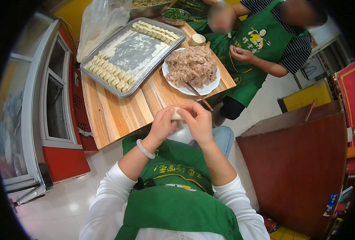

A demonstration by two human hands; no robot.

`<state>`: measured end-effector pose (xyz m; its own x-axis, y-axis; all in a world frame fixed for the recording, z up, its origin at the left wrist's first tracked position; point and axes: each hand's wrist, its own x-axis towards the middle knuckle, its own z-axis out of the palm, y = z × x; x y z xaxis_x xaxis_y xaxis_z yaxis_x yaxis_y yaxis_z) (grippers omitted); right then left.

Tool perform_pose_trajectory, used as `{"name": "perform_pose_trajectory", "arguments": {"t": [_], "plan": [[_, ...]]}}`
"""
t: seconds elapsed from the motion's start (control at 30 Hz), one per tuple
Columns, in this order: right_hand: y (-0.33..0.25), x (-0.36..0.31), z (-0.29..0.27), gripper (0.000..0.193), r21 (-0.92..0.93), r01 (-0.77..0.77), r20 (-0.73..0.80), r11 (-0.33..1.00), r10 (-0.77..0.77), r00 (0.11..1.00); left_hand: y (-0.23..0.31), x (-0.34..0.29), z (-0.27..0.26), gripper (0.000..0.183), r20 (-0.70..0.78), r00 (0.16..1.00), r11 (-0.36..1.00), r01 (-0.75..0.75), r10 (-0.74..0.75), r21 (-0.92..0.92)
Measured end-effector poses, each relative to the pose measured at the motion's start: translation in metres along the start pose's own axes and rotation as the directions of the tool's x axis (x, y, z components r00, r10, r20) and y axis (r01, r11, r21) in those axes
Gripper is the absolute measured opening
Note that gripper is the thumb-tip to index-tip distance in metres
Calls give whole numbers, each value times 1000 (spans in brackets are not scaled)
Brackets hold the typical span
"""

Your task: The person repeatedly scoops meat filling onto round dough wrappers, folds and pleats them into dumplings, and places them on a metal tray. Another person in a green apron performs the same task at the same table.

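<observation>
Between the fingertips of both hands is a small pale dumpling [176, 115], held just off the table's near edge. My left hand [164, 123], with a pale bangle at its wrist, is closed on its left side. From the right, my right hand [199, 122] pinches it with thumb and fingers. Just beyond my hands a white plate [173, 83] bears a heap of minced meat filling [194, 66]. A thin brown stick [199, 96] leans from the meat over the plate's rim. Farther left, a floured metal tray [139, 54] holds rows of finished dumplings [107, 72].
The wooden table [121, 114] ends just before my lap. Behind the plate lie a stack of round wrappers [197, 39] and a bowl of chopped greens [174, 15]. A co-worker in a green apron [261, 40] is at the far right. A brown cabinet [297, 160] stands right.
</observation>
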<state>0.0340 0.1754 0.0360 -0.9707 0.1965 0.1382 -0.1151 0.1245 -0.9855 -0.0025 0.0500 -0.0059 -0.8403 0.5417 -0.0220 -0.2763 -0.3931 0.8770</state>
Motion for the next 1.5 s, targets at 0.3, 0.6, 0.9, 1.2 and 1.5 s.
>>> {"name": "perform_pose_trajectory", "arguments": {"t": [0.3,0.6,0.9,1.2,1.5], "plan": [[14,6,-9,9,-96,143,-28,985,-146,989,1,3,9,45,-42,999,1000,-7,6,-20],[0,2,-11,9,-291,171,-12,941,-182,983,-7,3,11,36,-53,996,997,65,-67,-38],[9,5,-9,8,-630,431,2,646,-554,833,-10,8,15,33,-75,982,959,151,-173,-238],[24,4,-10,35,582,-298,90,756,305,948,-1,8,37,32,-181,966,948,128,-186,-292],[23,3,-3,36,592,-344,236,729,252,939,-26,11,28,26,-249,968,981,-32,-17,-191]]}}
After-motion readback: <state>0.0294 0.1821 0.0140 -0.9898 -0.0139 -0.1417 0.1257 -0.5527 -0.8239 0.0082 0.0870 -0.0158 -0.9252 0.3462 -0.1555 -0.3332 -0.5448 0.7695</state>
